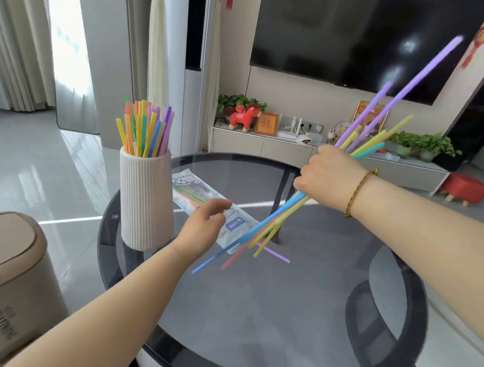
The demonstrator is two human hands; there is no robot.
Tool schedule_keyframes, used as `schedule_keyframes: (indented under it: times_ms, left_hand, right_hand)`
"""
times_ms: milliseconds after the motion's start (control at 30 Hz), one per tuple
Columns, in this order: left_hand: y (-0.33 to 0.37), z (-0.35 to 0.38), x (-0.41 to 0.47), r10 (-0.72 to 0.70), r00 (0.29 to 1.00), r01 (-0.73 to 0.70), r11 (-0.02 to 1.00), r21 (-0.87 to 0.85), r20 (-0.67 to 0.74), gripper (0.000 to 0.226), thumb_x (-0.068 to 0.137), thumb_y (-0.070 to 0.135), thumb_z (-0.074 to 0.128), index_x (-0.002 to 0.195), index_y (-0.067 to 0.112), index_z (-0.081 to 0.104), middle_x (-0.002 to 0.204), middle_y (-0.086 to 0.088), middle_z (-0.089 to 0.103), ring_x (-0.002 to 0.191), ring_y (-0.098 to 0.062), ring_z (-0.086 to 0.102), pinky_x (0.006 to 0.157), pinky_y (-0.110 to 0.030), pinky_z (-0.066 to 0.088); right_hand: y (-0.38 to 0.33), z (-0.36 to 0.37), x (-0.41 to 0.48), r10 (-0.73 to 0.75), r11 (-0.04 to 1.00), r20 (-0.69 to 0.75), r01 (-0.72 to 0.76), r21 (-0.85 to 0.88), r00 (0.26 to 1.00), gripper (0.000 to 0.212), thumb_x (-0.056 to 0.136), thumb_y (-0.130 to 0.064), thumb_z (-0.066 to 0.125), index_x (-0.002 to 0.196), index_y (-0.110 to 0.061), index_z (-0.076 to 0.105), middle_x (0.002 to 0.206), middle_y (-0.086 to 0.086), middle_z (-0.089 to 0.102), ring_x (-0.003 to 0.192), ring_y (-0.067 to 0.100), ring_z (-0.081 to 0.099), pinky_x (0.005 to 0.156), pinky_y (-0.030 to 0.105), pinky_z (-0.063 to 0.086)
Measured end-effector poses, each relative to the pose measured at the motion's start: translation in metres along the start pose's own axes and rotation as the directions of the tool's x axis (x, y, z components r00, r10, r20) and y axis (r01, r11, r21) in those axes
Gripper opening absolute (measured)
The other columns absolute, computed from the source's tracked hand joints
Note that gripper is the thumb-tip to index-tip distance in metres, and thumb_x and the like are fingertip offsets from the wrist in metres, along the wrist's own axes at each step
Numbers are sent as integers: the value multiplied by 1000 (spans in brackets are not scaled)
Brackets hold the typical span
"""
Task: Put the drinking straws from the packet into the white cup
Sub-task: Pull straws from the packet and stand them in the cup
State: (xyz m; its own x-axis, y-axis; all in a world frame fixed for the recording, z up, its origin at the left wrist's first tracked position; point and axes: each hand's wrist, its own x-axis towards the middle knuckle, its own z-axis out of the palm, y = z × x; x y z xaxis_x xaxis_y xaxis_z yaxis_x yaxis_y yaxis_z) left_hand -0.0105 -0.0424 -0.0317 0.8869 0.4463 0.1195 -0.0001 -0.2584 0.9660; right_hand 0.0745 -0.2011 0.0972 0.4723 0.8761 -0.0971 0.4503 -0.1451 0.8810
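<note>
Drinking straws, a splayed loose bundle, are shown clamped at mid-length by the curled fingers of the right hand, raised above the round glass tabletop. On it, the ribbed white cup, holding stored straws, stands beside the packet, over which the left hand is held, fingers relaxed and apart. One purple straw lies loose. Being light, slick and easily kinked, the bundle is probably best gripped firmly at mid-length.
</note>
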Motion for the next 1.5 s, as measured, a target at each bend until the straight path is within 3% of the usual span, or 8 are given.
schedule_keyframes:
  times_ms: [233, 433, 667, 800, 867, 933, 1100, 1500]
  left_hand:
    - [38, 20, -13, 86, 942, -154, 970, 189, 324, 47, 75, 30, 68, 115, 25, 45, 94, 14, 50, 85, -1, 49, 61, 7, 34]
    - [37, 22, -10, 54, 975, -100, 973, 210, 214, 23, 84, 16, 53, 63, 19, 43, 56, 3, 44, 49, -11, 42, 46, -17, 37]
    - [35, 11, -5, 56, 985, -55, 998, -12, 162, 29, 86, 20, 55, 59, 18, 47, 49, 3, 38, 33, -2, 36, 38, -12, 34]
    - [35, 3, -6, 71, 988, -56, 993, -107, 136, 31, 86, 23, 56, 56, 19, 47, 40, 7, 39, 32, -4, 36, 35, -11, 32]
    - [39, 2, -6, 96, 979, -76, 990, -118, 178, 25, 85, 24, 55, 62, 19, 52, 33, 11, 41, 34, -4, 38, 36, -12, 33]
    - [44, 4, -7, 140, 967, -114, 985, -127, 214, 25, 86, 24, 55, 62, 19, 51, 31, 13, 41, 33, -2, 38, 36, -11, 33]
    - [41, 9, -10, 194, 960, -154, 968, -200, 202, 34, 82, 8, 58, 52, 17, 46, 33, 12, 46, 35, 0, 44, 39, -10, 38]
    - [18, 8, -14, 114, 976, -80, 980, -183, 186, 38, 76, -2, 54, 46, 21, 48, 32, 10, 48, 36, -2, 44, 43, -11, 42]
  right_hand:
    - [-35, -24, 22, -101, 990, -84, 109, 94, 991, 23, 94, -9, 35, 105, -12, 55, 113, 6, 66, 106, 29, 59, 75, 32, 26]
    - [-49, -34, 25, -75, 996, -188, 83, 35, 979, 11, 85, -24, 52, 87, -22, 63, 85, -3, 74, 84, 17, 66, 71, 27, 36]
    - [-56, -15, 22, 358, 934, -668, -267, 240, 653, 65, 61, -23, 52, 125, -25, 44, 123, 0, 63, 118, 21, 57, 97, 42, 46]
    - [-70, -21, 18, 857, 354, -350, 60, 933, 379, 73, 66, -15, 56, 133, -1, 31, 140, 28, 36, 134, 26, 24, 111, 42, 22]
    - [-64, -42, 20, 859, -372, 136, 419, 828, 494, 78, 77, -20, 59, 141, -6, 16, 146, 15, 30, 131, 15, 33, 110, 30, 30]
    - [-52, -54, 27, 678, -706, 270, 505, 496, 683, 67, 84, -15, 60, 138, -15, 21, 127, 6, 48, 110, 12, 55, 92, 20, 47]
    - [-52, -68, 37, 593, -717, 175, 417, 559, 786, 18, 83, -5, 58, 79, -21, 54, 44, -6, 62, 37, 4, 56, 44, 14, 50]
    - [-90, -48, 53, 593, -739, 277, 375, 559, 756, 27, 84, -6, 56, 62, -19, 49, 27, -7, 42, 28, 3, 39, 36, 12, 37]
